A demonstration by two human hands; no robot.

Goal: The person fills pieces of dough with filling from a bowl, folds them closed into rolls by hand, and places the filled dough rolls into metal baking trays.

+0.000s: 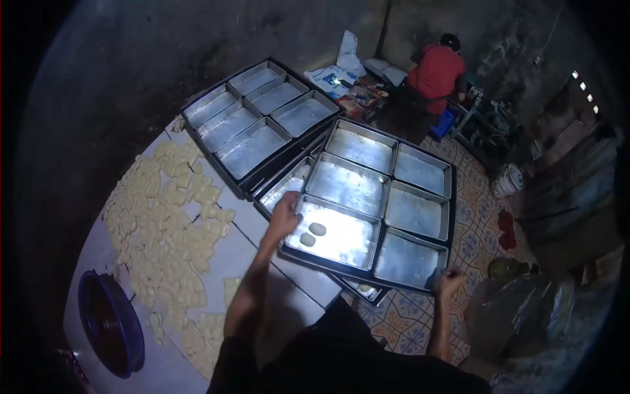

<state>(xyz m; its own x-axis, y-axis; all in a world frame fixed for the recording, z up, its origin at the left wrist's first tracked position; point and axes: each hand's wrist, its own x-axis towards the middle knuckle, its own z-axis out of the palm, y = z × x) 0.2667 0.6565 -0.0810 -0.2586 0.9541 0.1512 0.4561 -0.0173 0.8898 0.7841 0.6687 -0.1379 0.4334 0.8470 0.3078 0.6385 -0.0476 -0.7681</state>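
Both my hands hold a dark-framed baking tray [351, 180] made up of several rectangular metal pans. My left hand [285, 215] grips its left edge, fingers closed round the rim. At the near right corner my right hand [449, 281] is closed on the frame, slightly blurred. Two small dough pieces [317, 229] lie in the tray's near left pan, beside my left hand; its other pans hold nothing visible. Under this tray, a second similar tray [289, 185] shows only in part, with a dough piece [365, 288] at its near end.
On the white tiled table [161, 354], many dough pieces [167, 223] are spread left of me. A dark basin [111, 325] stands near its edge. Stacked trays [243, 121] sit at the far end. Beyond, a person in red [438, 75] bends by machinery. A white bucket [508, 178] is right.
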